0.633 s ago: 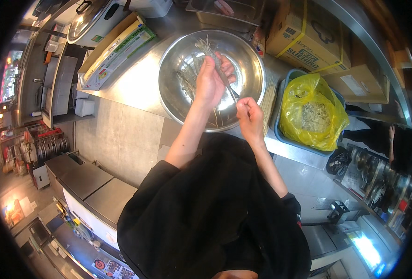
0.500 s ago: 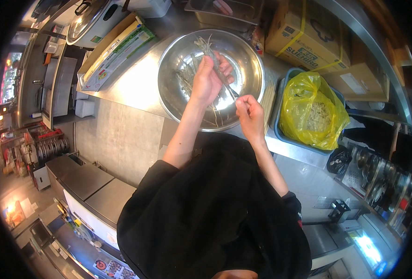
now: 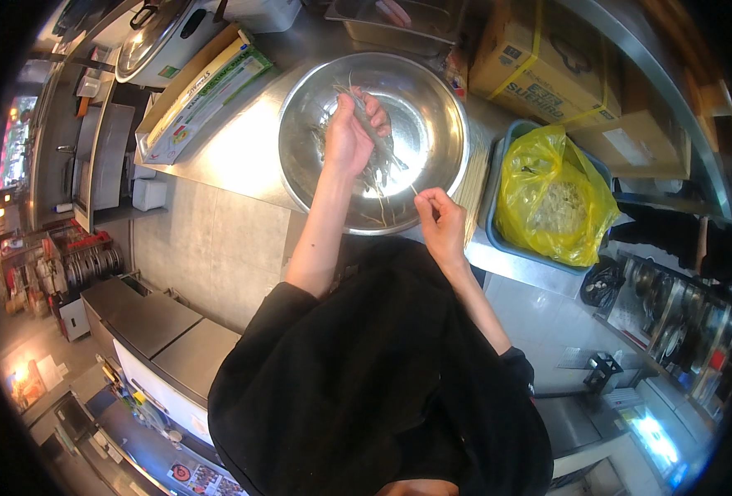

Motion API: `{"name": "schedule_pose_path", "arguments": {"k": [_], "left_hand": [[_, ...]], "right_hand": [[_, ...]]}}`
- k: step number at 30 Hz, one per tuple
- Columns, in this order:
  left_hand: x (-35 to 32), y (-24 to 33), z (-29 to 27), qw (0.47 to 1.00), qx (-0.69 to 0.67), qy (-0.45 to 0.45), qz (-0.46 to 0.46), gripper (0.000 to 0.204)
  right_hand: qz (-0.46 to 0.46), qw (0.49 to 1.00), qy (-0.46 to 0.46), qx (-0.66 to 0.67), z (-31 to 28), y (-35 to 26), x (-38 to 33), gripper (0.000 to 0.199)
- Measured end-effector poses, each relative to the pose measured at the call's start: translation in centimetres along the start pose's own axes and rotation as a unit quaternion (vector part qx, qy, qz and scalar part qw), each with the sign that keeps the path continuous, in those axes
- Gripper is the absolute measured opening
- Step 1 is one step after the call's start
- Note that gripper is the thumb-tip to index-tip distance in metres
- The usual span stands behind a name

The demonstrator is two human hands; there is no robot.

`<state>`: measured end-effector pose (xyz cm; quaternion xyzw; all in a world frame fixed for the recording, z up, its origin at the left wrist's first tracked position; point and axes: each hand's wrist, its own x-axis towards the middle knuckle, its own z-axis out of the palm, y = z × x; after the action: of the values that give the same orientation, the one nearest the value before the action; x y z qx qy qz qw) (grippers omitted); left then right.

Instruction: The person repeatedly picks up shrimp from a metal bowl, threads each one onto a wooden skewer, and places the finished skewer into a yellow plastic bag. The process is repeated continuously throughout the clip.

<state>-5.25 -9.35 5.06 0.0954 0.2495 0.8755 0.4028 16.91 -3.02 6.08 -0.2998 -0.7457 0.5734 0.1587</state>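
Note:
A wide steel bowl (image 3: 455, 136) sits on the counter in front of me, with grey raw shrimp (image 3: 377, 178) and loose feelers lying in its left part. Over it my left hand (image 3: 351, 136) is closed around a grey shrimp (image 3: 369, 124), whose thin feelers stick out past the thumb. At the bowl's near right rim my right hand (image 3: 442, 227) pinches a thin pale stick, like a skewer (image 3: 414, 190), between thumb and forefinger. The stick's far end is hard to make out. Between the two hands there is a gap.
A bundle of thin wooden skewers (image 3: 475, 186) lies right of the bowl. Beyond it stands a blue bin (image 3: 493, 207) lined with a yellow bag (image 3: 540, 165). Cardboard boxes (image 3: 540, 66) stand at back right, a metal tray (image 3: 391, 35) behind, a long carton (image 3: 205, 99) at left.
My left hand has drawn back to the left with the shrimp, its tail now apart from my right hand. The right hand has dropped slightly nearer to me, still pinching.

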Motion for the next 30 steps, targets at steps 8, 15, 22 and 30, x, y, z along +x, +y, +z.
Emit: {"name": "schedule_pose_path", "arguments": {"k": [8, 15, 22, 30], "left_hand": [[-0.6, -1.1, -0.2, 0.999, 0.026, 0.026, -0.007, 0.026], [-1.1, -3.3, -0.5, 0.999, -0.006, 0.023, -0.039, 0.028], [-0.3, -0.8, -3.3, 0.98, 0.138, 0.143, -0.022, 0.029], [0.5, -5.1, -3.2, 0.624, 0.76, 0.109, 0.143, 0.066]], "right_hand": [[0.141, 0.946, -0.124, 0.263, 0.7, 2.0, 1.1, 0.022], [0.266, 0.881, -0.188, 0.344, 0.4, 2.0, 3.1, 0.023], [0.207, 0.969, -0.083, 0.104, -3.0, 3.1, -0.2, 0.03], [0.067, 0.952, 0.001, -0.3, -3.3, 15.1, -2.3, 0.019]]}}
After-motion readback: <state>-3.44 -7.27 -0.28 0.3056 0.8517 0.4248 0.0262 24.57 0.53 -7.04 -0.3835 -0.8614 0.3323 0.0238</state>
